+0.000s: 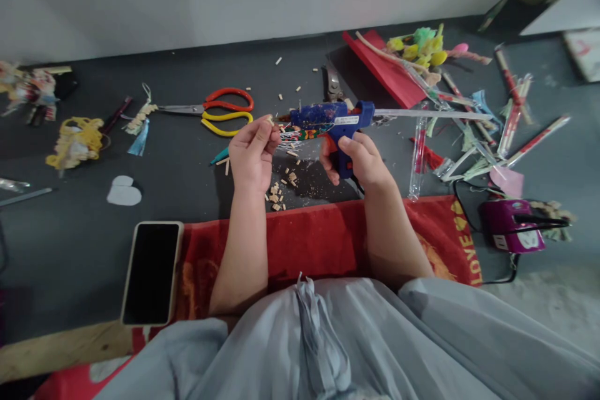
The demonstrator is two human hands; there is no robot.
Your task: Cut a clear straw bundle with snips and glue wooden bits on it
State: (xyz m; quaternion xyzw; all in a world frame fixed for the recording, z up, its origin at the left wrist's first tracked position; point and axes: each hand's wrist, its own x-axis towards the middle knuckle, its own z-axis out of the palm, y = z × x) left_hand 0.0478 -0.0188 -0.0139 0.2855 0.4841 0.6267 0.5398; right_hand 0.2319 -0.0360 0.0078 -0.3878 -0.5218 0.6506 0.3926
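Note:
My right hand (pixel 360 156) is wrapped round the handle of a blue hot glue gun (pixel 323 115), whose nozzle points left. A long translucent glue stick (pixel 431 114) sticks out of its back end. My left hand (pixel 255 147) pinches a small pale wooden piece (pixel 270 120) right at the nozzle; whether the two touch I cannot tell. Beneath the gun lies a bundle of thin white sticks (pixel 290 139) beside a colourful patterned item, partly hidden. Small cut wooden bits (pixel 276 194) are scattered on the dark table below my hands.
Scissors with red and yellow handles (pixel 228 112) lie left, pliers (pixel 333 82) behind the gun. A phone (pixel 152 273) rests at front left by a red towel (pixel 319 237). Right are red paper (pixel 389 69), wrapped sticks (pixel 510 112) and a purple box-shaped device (pixel 510 225) with a black cord.

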